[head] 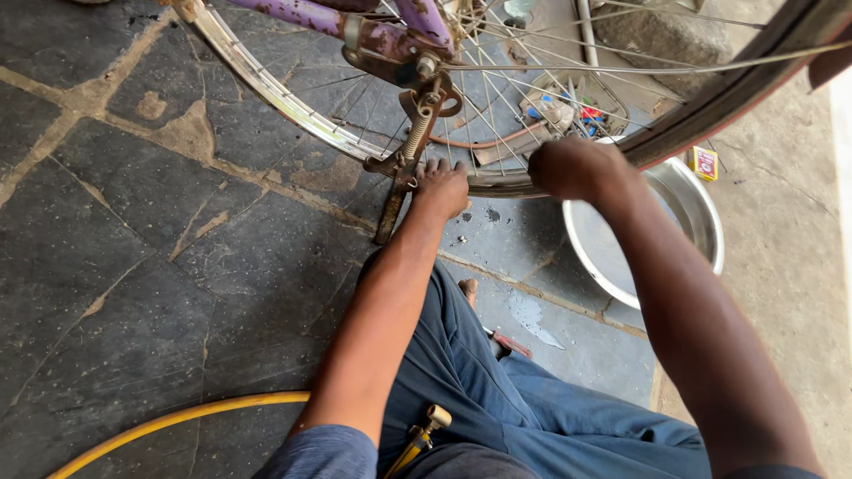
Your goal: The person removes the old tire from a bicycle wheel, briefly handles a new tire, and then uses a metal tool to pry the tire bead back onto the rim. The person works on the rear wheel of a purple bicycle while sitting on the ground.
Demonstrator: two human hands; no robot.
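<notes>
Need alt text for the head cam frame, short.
Seen from above, a person's left hand and right hand press on the metal rim of a purple-framed bicycle wheel over a dark stone floor. A steel basin sits under the right forearm, and a yellow hose curves beside the person's blue trousers.

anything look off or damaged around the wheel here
The purple bike frame has rust patches and chipped paint near the axle, and the kickstand under the left hand looks rusty. Dark wet spots mark the stone floor beside the metal basin. The right hand grips the rim.
</notes>
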